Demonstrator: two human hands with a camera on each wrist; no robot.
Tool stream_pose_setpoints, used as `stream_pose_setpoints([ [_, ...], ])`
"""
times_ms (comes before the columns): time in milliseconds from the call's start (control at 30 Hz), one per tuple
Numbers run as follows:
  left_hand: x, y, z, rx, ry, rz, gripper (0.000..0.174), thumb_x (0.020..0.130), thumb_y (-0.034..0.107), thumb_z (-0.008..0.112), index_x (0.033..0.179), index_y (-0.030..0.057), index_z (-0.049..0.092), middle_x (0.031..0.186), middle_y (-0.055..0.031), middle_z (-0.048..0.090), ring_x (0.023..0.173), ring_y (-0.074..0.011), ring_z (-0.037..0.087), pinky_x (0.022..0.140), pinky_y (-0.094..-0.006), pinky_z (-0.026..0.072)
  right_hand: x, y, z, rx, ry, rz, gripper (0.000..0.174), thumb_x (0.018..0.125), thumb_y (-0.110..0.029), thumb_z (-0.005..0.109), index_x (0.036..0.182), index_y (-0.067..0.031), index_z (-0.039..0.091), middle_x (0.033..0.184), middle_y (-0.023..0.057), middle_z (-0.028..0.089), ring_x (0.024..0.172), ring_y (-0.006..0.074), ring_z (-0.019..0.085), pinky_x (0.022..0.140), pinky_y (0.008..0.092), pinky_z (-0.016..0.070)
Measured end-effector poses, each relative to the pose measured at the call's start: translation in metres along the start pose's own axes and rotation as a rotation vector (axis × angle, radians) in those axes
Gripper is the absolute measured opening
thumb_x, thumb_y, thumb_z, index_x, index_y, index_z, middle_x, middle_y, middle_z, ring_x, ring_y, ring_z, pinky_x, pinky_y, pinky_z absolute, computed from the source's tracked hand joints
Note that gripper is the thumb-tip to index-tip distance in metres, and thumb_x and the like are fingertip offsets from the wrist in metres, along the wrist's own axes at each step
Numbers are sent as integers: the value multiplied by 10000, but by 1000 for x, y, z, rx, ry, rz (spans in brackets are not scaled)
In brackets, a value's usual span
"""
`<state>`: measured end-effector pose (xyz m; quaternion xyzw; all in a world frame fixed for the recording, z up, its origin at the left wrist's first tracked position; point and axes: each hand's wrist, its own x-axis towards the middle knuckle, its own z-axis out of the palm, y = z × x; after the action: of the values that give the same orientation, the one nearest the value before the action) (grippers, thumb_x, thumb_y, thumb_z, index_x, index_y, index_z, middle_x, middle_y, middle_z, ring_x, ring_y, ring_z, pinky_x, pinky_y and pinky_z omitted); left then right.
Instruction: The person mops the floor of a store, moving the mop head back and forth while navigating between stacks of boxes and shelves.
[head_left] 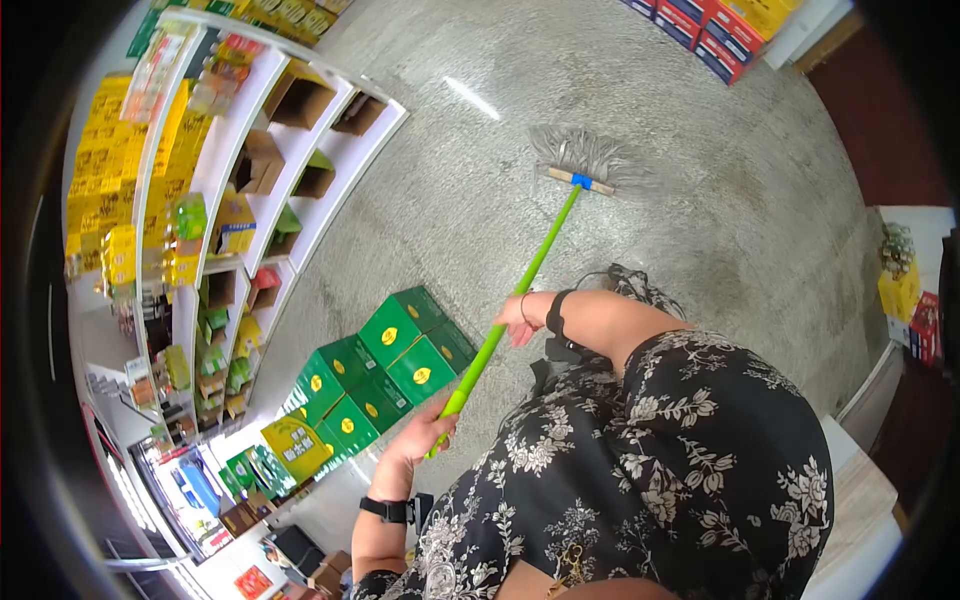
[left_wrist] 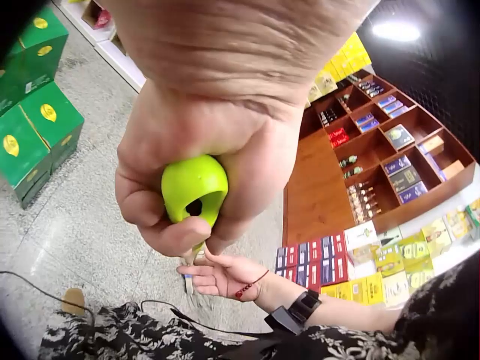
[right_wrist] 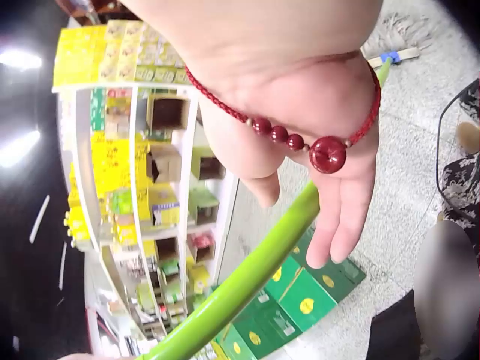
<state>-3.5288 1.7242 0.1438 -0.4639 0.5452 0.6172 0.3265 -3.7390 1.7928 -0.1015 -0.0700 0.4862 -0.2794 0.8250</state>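
Note:
A mop with a bright green handle [head_left: 540, 255] reaches across the grey floor, its grey strands [head_left: 590, 155] spread flat beyond a blue clamp. At the near end, my left hand [head_left: 425, 435] grips the handle; in the left wrist view the fingers of this hand [left_wrist: 187, 142] curl round the hollow green end [left_wrist: 193, 176]. Farther up, my right hand [head_left: 522, 315] touches the handle. The right wrist view shows this hand [right_wrist: 322, 127] with straight fingers beside the green handle [right_wrist: 247, 277], not wrapped round it.
Green cartons [head_left: 385, 350] stand on the floor left of the handle, near white shelves [head_left: 340, 150] of goods. Red and blue boxes [head_left: 715, 45] are at the upper right. A dark cable [left_wrist: 45, 277] hangs near the clothing in the left wrist view.

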Motion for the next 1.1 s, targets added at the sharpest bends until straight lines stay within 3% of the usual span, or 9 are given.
stream_pose_setpoints([
  [167, -22, -24, -8, -134, 27, -37, 463, 846, 136, 501, 1281, 61, 362, 703, -9, 460, 487, -75, 405, 432, -200, 351, 3, -9, 48, -187, 26, 36, 499, 868, -325, 462, 1121, 103, 414, 956, 274, 550, 673, 336, 631, 508, 419, 539],
  [300, -9, 31, -14, 54, 53, -26, 401, 851, 140, 481, 1234, 47, 407, 696, -10, 458, 481, -76, 407, 425, -204, 352, -21, -37, 27, -188, 153, -40, 504, 835, -338, 483, 1091, 94, 452, 896, 256, 555, 658, 334, 631, 481, 416, 535],
  [467, 65, 139, -11, 60, 21, 34, 352, 850, 160, 478, 1179, 39, 444, 683, -17, 463, 459, -84, 410, 420, -219, 363, -32, -88, -79, -115, 413, -176, 429, 800, -319, 497, 915, 95, 505, 748, 215, 571, 490, 301, 610, 362, 376, 496],
  [533, 114, 186, -3, 44, -5, 81, 329, 851, 177, 483, 1149, 38, 458, 684, -20, 467, 449, -92, 409, 423, -224, 370, -49, -119, -139, -94, 512, -119, 422, 807, -316, 494, 930, 87, 495, 737, 203, 579, 488, 284, 612, 347, 355, 484],
  [600, 159, 241, 13, 65, -24, 125, 326, 856, 199, 486, 1136, 36, 456, 688, -25, 465, 470, -98, 419, 425, -230, 376, -38, -133, -211, 3, 720, -197, 390, 818, -295, 483, 960, 68, 481, 704, 185, 586, 499, 268, 615, 336, 336, 473],
  [667, 211, 290, 31, 46, -46, 161, 311, 858, 213, 487, 1109, 32, 458, 692, -29, 463, 505, -102, 433, 431, -238, 385, -80, -158, -266, 119, 771, -236, 374, 826, -275, 469, 1009, 51, 456, 642, 159, 587, 500, 253, 611, 327, 314, 463],
  [733, 257, 343, 51, -11, -62, 185, 247, 859, 203, 480, 1041, 37, 470, 707, -25, 459, 553, -97, 435, 448, -222, 387, -88, -175, -330, 188, 895, -286, 282, 817, -226, 462, 926, 28, 524, 601, 141, 585, 495, 237, 602, 356, 317, 467],
  [900, 333, 454, 78, 48, -58, 227, 250, 853, 220, 491, 1018, 33, 480, 718, -36, 469, 554, -109, 442, 459, -224, 394, -100, -231, -467, -70, 948, -58, 232, 797, -145, 439, 665, -33, 593, 599, 119, 590, 483, 210, 588, 435, 333, 482],
  [1100, 349, 489, 74, 36, -46, 232, 251, 845, 207, 496, 972, -9, 481, 686, -56, 485, 507, -134, 453, 458, -264, 406, -128, -256, -473, 176, 955, -124, 243, 827, -160, 388, 832, 13, 560, 695, 144, 604, 483, 234, 581, 426, 348, 480],
])
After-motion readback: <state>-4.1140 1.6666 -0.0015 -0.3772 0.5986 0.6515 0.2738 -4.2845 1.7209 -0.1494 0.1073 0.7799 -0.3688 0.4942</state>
